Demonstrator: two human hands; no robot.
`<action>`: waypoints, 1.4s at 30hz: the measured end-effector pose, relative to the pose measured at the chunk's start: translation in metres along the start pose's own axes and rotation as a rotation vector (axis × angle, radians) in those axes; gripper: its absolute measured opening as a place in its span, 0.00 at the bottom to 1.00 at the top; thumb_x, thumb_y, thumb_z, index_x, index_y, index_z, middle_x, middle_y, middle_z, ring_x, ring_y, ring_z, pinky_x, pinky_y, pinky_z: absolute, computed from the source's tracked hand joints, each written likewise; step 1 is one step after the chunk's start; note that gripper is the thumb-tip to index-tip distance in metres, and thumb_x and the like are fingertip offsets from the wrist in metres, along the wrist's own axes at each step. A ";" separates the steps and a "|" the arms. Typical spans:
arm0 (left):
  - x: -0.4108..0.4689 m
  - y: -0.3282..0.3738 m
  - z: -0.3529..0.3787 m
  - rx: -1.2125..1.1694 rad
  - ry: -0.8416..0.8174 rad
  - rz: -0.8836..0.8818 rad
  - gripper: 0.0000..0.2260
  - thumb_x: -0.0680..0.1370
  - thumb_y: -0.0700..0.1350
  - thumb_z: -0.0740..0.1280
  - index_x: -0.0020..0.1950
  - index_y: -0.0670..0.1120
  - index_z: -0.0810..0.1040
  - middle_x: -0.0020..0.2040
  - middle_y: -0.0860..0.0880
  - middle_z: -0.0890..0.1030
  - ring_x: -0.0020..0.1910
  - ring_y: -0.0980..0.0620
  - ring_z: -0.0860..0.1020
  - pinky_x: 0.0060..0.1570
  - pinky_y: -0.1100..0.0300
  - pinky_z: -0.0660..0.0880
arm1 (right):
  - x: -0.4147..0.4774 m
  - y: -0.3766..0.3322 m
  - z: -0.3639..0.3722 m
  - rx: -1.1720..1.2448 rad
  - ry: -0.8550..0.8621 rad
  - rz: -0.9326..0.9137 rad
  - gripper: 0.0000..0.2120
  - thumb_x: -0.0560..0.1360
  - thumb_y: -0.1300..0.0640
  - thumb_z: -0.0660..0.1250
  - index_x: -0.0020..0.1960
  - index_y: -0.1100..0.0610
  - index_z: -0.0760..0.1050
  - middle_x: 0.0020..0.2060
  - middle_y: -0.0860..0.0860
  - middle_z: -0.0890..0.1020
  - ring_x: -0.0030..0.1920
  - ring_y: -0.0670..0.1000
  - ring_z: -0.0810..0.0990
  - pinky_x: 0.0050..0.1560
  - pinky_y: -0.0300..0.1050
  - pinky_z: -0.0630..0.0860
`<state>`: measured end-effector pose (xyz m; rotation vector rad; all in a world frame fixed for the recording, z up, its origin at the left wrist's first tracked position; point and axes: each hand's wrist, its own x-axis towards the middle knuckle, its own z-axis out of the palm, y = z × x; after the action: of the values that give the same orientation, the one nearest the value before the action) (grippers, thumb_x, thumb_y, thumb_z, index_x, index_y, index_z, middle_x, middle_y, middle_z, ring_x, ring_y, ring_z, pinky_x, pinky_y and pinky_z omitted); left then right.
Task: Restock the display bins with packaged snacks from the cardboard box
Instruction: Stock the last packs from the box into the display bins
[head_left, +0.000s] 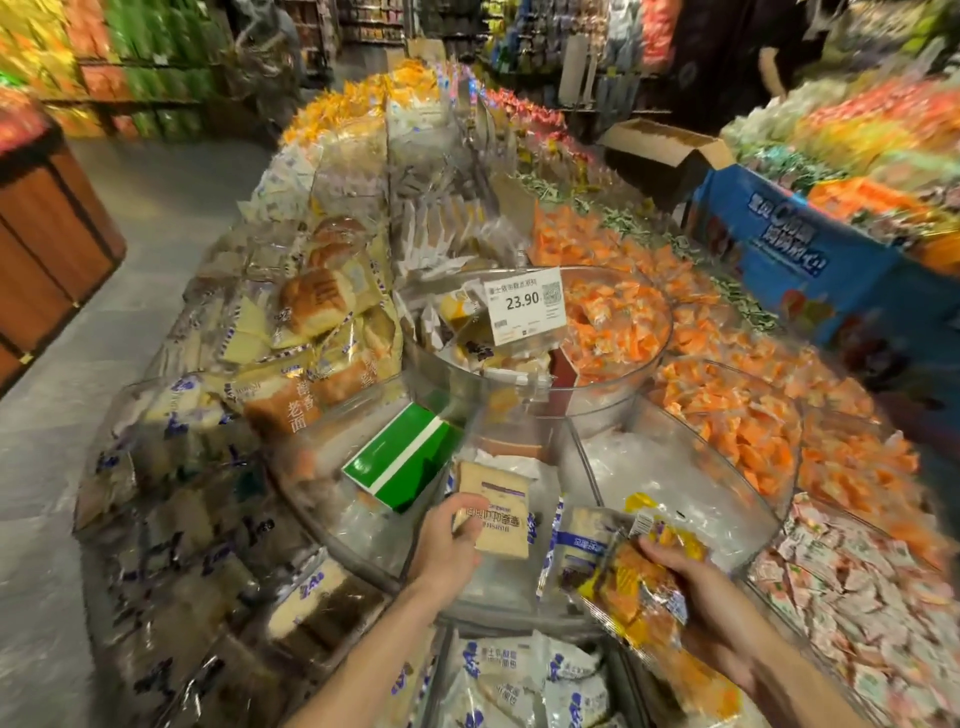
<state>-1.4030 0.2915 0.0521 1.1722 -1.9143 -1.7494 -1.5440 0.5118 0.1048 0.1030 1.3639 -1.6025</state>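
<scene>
Left hand (447, 545) pinches pale flat cake packet (500, 525); right hand (696, 582), 4 o'clock, clutches yellow crinkly plastic packets (631, 592); the loose bundle may slip.

One wide-angle view, worn on the head, looks forward and down from close above the clear round plastic display bins (597, 400). The grey floor (130, 234) lies at left, and blurred store shelves (156, 67) bend across the far top edge.

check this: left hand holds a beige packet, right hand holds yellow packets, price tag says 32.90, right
One slip: in the head view the price tag reads 23.90, not 32.90. The left hand does hold a beige packet and the right hand yellow packets.
</scene>
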 end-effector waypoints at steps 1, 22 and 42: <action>0.008 0.003 -0.001 0.016 0.022 0.020 0.12 0.82 0.36 0.63 0.53 0.52 0.80 0.60 0.51 0.79 0.50 0.53 0.82 0.44 0.55 0.83 | 0.006 -0.003 0.003 -0.021 0.004 -0.001 0.20 0.72 0.56 0.73 0.60 0.65 0.80 0.55 0.66 0.83 0.50 0.64 0.86 0.47 0.55 0.84; 0.079 -0.003 0.043 1.126 0.006 0.213 0.23 0.83 0.36 0.57 0.77 0.51 0.60 0.65 0.40 0.71 0.46 0.46 0.83 0.44 0.55 0.82 | 0.055 -0.032 0.001 -0.027 0.018 -0.011 0.21 0.72 0.57 0.70 0.63 0.65 0.79 0.54 0.64 0.84 0.52 0.63 0.85 0.47 0.54 0.84; 0.007 0.043 -0.010 0.029 -0.186 0.019 0.12 0.74 0.46 0.75 0.56 0.49 0.80 0.43 0.56 0.85 0.43 0.60 0.82 0.49 0.62 0.79 | 0.037 -0.017 0.001 -0.047 -0.065 0.074 0.25 0.72 0.62 0.71 0.65 0.72 0.73 0.57 0.68 0.80 0.42 0.61 0.85 0.44 0.57 0.84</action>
<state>-1.4161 0.2760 0.0922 1.0294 -2.0546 -1.8853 -1.5742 0.4865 0.0942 0.0719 1.3319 -1.4991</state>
